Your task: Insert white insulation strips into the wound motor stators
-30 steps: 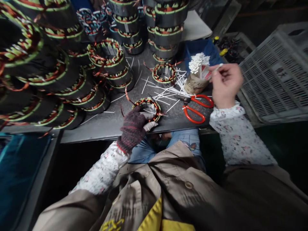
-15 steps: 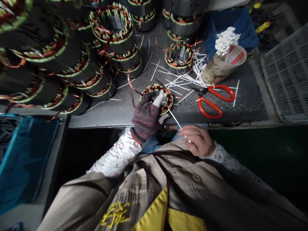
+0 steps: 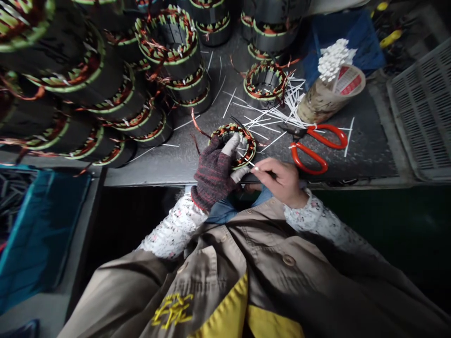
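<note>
Right now, the bare right grip (image 3: 282,180) is pinching a thin white tie (image 3: 254,165) narrowly, its long axis pointing leftward at the rim of a wound copper stator (image 3: 251,149), which is resting on the counter (image 3: 190,162) while the gloved left grip (image 3: 214,173), nearer, is holding it.

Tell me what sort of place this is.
Probably a motor-winding workshop: stacks of copper-wound motor stators crowd a dark workbench, a gloved left hand grips one stator, and white strips lie beside red-handled scissors.
</note>
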`<state>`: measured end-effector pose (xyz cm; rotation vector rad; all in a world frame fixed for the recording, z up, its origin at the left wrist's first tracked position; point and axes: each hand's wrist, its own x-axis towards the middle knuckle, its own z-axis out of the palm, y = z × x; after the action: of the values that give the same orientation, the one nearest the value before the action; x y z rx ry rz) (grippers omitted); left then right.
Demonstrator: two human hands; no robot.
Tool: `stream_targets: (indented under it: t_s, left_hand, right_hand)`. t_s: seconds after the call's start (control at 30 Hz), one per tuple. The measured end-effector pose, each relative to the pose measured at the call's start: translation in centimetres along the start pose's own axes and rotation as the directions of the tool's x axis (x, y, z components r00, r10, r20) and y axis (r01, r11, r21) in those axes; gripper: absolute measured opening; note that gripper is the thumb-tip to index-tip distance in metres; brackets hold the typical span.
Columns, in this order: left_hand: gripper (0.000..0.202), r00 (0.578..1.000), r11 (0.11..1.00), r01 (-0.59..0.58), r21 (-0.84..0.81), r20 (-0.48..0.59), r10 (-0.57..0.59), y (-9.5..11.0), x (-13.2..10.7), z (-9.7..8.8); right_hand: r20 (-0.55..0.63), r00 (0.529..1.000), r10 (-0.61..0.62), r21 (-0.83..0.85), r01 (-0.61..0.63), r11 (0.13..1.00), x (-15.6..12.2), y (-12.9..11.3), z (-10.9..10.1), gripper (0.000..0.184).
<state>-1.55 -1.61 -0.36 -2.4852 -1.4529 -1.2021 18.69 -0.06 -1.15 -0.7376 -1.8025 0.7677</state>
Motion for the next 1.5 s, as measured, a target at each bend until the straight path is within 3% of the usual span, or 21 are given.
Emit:
stream_targets:
  t_s: [0.13,0.23,0.33,0.47,0.6,0.73,0.9,1.1,1.2,1.33,1.5]
  left_hand:
    - [0.058,0.981,0.926,0.190,-0.326,0.028,-0.191,0.5,0.0,0.3]
    - [0.038,0.981,0.891,0.180,-0.417,0.005,-0.196,0.7,0.3,0.4]
    - [0.017,0.989,0.912,0.109,-0.396,-0.051,-0.140,0.7,0.7,0.4]
    - [0.013,0.987,0.917,0.092,-0.387,-0.088,-0.136,0.6,0.8,0.3]
    - [0.019,0.993,0.946,0.119,-0.301,0.011,-0.121,0.3,0.5,0.1]
    - [0.024,0.988,0.964,0.140,-0.226,0.096,-0.121,0.2,0.4,-0.2]
    - [0.031,0.986,0.978,0.137,-0.160,0.113,-0.120,0.4,0.5,-0.2]
    - [0.026,0.991,0.981,0.089,-0.174,0.115,-0.069,0.0,0.4,-0.2]
    - [0.025,0.994,0.980,0.059,-0.190,0.106,-0.039,-0.1,0.4,-0.3]
    - [0.024,0.989,0.988,0.071,-0.137,0.139,-0.052,0.3,0.7,-0.5]
    - [0.024,0.997,0.992,0.064,-0.107,0.059,-0.058,0.9,0.8,-0.5]
  right_hand:
    - [-0.040,0.981,0.188,0.035,-0.187,0.982,0.4,-0.3,1.3,0.022]
    - [-0.042,0.972,0.233,0.065,-0.230,0.971,0.6,-1.1,1.1,0.025]
    - [0.002,0.977,0.214,0.033,-0.214,0.976,0.7,-2.0,0.3,0.028]
    - [0.018,0.991,0.133,-0.098,-0.130,0.987,1.1,-1.9,0.2,0.025]
    - [-0.011,0.991,0.131,-0.241,-0.130,0.962,1.5,-0.4,0.7,0.024]
    - [-0.046,0.993,0.109,-0.161,-0.115,0.980,1.3,-0.5,0.7,0.024]
    - [-0.045,0.999,0.024,-0.162,-0.031,0.986,1.0,-2.1,0.7,0.022]
    - [-0.058,0.995,0.077,-0.325,-0.092,0.941,1.4,-0.7,1.0,0.023]
    - [-0.059,0.990,0.126,-0.311,-0.138,0.940,1.5,-0.6,1.0,0.024]
    - [0.101,0.984,0.147,-0.269,-0.116,0.956,1.9,-2.5,0.4,0.031]
    - [0.153,0.979,0.133,0.103,-0.150,0.983,2.1,-4.3,-2.0,0.031]
